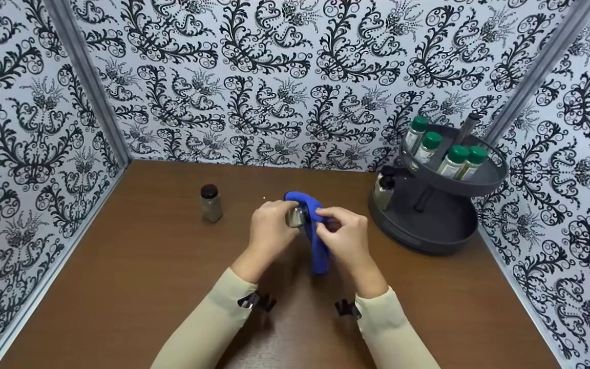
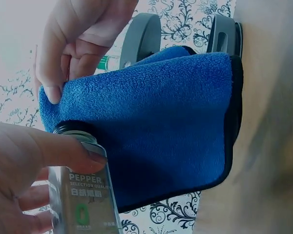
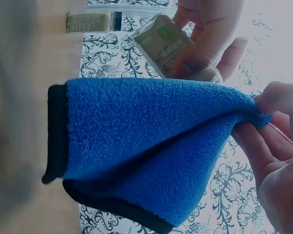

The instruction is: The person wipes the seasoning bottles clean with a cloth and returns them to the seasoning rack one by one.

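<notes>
My left hand (image 1: 273, 225) grips a glass pepper jar (image 2: 85, 195) with a black top, tilted, its printed label showing in the left wrist view. A blue cloth (image 3: 136, 126) with black edging hangs from my right hand (image 1: 346, 233), pinched between thumb and fingers. In the left wrist view the jar's black top sits right against the cloth, partly hidden by it. Both hands are raised over the middle of the wooden table (image 1: 146, 287).
A second jar (image 1: 211, 204) with a black lid stands at the left. At the right is a dark two-tier rack (image 1: 438, 241); several green-capped jars (image 1: 454, 161) fill its upper tier, and black-capped jars (image 1: 384, 193) stand in the lower one. Patterned walls (image 1: 274, 77) surround the table.
</notes>
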`<state>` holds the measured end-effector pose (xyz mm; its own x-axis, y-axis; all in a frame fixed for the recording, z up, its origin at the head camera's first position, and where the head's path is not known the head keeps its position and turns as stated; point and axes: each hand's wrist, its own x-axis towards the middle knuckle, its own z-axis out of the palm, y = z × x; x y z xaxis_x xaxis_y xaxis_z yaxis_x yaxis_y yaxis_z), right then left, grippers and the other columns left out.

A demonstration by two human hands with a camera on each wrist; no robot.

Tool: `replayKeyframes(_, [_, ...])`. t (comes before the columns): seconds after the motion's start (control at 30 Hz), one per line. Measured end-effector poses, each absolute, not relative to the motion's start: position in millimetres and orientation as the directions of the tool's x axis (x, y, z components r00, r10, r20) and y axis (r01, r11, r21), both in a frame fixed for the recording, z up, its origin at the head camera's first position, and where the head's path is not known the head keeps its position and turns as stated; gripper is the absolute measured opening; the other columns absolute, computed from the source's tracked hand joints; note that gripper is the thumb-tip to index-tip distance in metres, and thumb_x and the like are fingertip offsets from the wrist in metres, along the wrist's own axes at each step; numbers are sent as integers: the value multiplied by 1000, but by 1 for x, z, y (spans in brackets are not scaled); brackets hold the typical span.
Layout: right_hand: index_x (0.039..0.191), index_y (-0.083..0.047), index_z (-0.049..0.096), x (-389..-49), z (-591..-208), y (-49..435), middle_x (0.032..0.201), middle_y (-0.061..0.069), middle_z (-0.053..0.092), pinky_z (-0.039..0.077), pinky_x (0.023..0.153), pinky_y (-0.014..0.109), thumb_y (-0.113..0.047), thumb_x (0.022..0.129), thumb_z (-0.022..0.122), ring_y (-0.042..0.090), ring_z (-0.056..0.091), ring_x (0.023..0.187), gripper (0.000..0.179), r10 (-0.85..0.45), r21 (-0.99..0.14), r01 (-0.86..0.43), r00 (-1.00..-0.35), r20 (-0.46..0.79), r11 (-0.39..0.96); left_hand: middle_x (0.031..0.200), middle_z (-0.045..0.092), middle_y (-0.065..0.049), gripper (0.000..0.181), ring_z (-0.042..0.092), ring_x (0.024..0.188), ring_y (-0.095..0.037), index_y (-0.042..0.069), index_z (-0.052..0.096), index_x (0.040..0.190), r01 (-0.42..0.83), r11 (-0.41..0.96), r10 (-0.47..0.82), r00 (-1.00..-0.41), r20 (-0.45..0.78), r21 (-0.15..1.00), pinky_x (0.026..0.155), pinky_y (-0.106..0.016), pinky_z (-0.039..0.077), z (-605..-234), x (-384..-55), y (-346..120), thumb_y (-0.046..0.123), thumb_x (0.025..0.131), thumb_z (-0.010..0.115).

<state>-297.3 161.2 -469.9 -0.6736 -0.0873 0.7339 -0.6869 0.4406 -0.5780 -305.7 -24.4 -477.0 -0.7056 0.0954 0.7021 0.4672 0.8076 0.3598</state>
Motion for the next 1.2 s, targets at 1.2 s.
replayKeyframes(1.2, [96, -2, 83, -301, -486, 149, 91, 10, 81, 66, 66, 36, 7, 79, 77, 19, 78, 77, 20, -85, -565, -655, -687, 721, 501, 102, 81, -7, 52, 75, 95, -31, 12, 83, 115, 393, 790, 19, -784, 621, 471, 82, -48, 61, -473, -311, -37, 9, 64, 92])
